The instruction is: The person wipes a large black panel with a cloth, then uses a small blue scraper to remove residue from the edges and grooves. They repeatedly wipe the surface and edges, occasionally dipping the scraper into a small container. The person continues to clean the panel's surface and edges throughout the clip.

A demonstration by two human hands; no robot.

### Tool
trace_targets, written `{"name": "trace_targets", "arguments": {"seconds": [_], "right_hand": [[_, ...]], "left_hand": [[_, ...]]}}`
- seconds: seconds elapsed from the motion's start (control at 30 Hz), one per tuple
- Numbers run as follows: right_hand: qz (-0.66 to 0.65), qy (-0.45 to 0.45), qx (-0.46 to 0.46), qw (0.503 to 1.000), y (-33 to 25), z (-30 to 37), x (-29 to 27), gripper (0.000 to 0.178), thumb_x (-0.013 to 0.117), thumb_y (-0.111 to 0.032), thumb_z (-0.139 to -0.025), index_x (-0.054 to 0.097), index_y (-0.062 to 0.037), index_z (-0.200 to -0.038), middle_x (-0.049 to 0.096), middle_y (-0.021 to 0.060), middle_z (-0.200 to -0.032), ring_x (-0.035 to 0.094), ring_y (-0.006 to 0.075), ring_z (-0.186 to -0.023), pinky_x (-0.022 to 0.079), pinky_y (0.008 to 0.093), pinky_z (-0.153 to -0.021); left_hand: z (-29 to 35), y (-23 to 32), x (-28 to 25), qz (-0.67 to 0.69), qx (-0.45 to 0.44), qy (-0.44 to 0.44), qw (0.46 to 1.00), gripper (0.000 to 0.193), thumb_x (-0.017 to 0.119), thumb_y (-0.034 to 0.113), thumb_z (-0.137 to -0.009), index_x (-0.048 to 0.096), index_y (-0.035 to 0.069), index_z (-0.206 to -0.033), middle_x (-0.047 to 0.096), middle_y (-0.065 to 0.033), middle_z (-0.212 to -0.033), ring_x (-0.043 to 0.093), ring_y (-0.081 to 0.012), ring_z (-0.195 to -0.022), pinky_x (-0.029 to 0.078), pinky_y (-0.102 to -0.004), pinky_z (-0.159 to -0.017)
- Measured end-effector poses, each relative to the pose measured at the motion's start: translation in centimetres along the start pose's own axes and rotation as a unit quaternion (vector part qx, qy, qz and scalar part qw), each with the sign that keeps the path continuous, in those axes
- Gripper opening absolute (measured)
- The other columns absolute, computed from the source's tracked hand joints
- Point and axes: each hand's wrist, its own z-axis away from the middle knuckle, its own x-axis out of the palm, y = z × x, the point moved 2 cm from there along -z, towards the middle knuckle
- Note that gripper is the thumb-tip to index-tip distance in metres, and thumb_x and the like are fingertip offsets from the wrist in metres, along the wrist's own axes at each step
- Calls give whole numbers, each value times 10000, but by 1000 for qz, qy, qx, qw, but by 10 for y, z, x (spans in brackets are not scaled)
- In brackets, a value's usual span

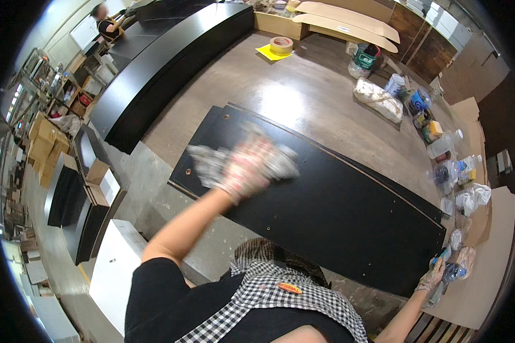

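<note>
A black board [326, 211] with small holes lies at a slant on top of another black board [377, 174], whose edge shows along the far side. My left hand [247, 171], in a pale glove with reddish marks, presses a crumpled grey-white rag [212, 163] onto the left part of the top board. Motion blurs both hand and rag. At the board's right end is my right hand [432, 277], gloved too, its fingers closed around something bluish beside the board's corner. What it holds is not clear.
Bottles [445, 144], cans and a white bag [377, 100] line the table's right side. A tape roll [281, 45] rests on yellow paper. Long curved black panels [171, 63] stand at the left. Cardboard [349, 23] lies at the back. Another person [107, 26] works far left.
</note>
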Motion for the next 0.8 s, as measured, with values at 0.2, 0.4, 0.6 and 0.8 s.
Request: {"name": "trace_targets", "arguments": {"seconds": [0.2, 0.4, 0.6, 0.8], "right_hand": [[23, 51, 14, 998, -17, 11, 11, 371, 618, -287, -1000, 640, 5, -1228, 634, 84, -1104, 595, 176, -969, 502, 317, -845], [87, 48, -75, 992, -43, 34, 27, 344, 621, -215, -989, 635, 28, -1232, 663, 110, -1104, 631, 177, -905, 546, 322, -824], [-103, 115, -11, 988, -45, 38, 43, 359, 623, -116, -977, 569, 5, -1310, 641, 106, -1112, 653, 184, -897, 579, 329, -765], [-230, 232, 40, 944, -48, 60, 10, 440, 585, -186, -987, 483, 11, -1368, 576, 143, -1226, 626, 231, -913, 567, 346, -736]], "left_hand": [[-30, 98, 23, 84, 166, -33, 982, 789, 761, 288, -747, 465, 117, -1457, 454, -161, -1508, 411, -303, -1419, 275, -470, -1196], [-93, -32, 19, -109, -175, -30, 978, 774, 714, 258, -837, 381, 79, -1511, 383, -144, -1564, 314, -298, -1471, 244, -469, -1207], [-120, 226, 84, 13, 181, 21, 983, 830, 776, 211, -763, 408, 94, -1498, 328, -137, -1598, 258, -311, -1501, 211, -463, -1230], [-125, 525, 107, 202, 410, -64, 887, 681, 719, 199, -744, 528, 25, -1373, 465, -210, -1481, 397, -377, -1417, 289, -507, -1182]]}}
